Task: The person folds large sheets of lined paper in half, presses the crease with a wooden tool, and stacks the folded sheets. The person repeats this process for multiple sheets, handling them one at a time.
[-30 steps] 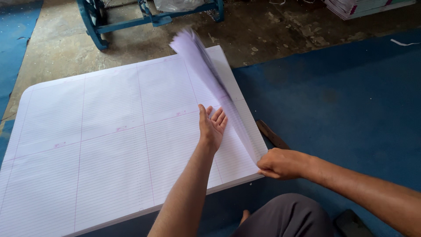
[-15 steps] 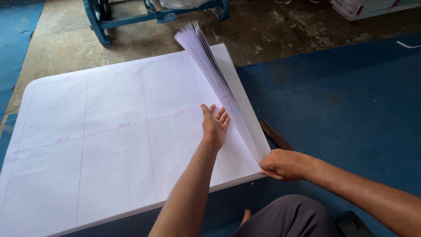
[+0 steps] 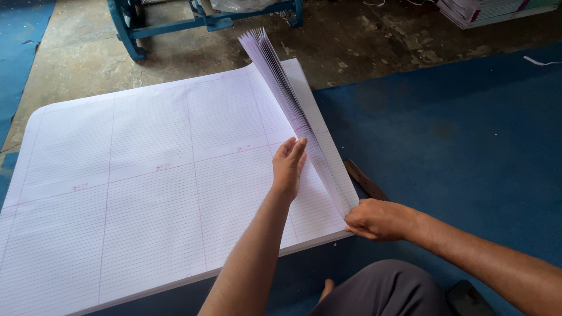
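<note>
- Two bare hands at work on one large stack of ruled sheets (image 3: 146,175), which lies flat on a blue floor mat (image 3: 456,134) and fills most of the left half of the view.
- Stack: white paper printed with fine lines and pink dividing rules, corners rounded at the far left.
- Lifted sheets (image 3: 281,88): a fanned bundle raised along the stack's right edge, standing on edge and tilted (individual leaves visible at the top).
- Left hand (image 3: 288,167): open, fingers together and extended, resting against the inner face of the lifted sheets, palm over the flat page.
- Right hand (image 3: 377,219): closed in a pinch on the near right corner of the lifted sheets, at the stack's edge.
- Dark flat tool (image 3: 364,178): on the mat just beside the stack's right edge, beyond the right hand.
- Blue metal frame (image 3: 175,20): on bare concrete beyond the stack.
- Second paper pile (image 3: 492,9): far right corner, well apart.
</note>
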